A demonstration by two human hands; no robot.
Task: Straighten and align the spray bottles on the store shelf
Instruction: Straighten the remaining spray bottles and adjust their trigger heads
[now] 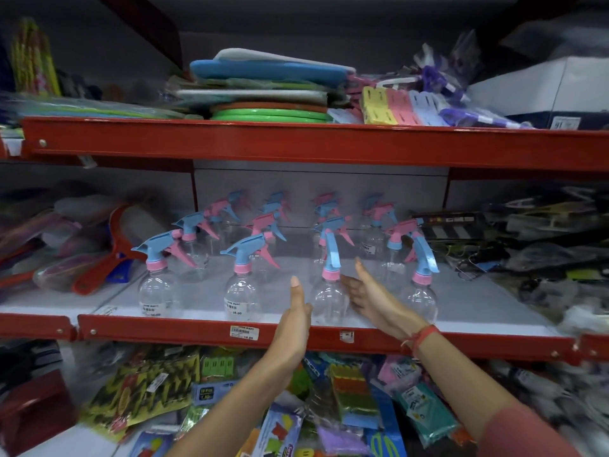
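Observation:
Several clear spray bottles with blue and pink trigger heads stand in rows on the middle shelf [204,313]. The third front bottle [329,291] stands near the front edge, its blue trigger facing me, unlike the front left bottle [155,285] and second front bottle [242,288], whose nozzles point left. My left hand [298,311] is flat and upright just left of the third bottle. My right hand [372,296] is on its right side, fingers spread, touching or nearly touching it. Another bottle [420,291] stands further right.
A red shelf rail [197,331] with a price tag [244,332] runs along the front. Red-handled brushes [99,262] lie left of the bottles, packaged goods [494,245] to the right. Stacked mats [270,90] fill the shelf above; packets [346,407] crowd the shelf below.

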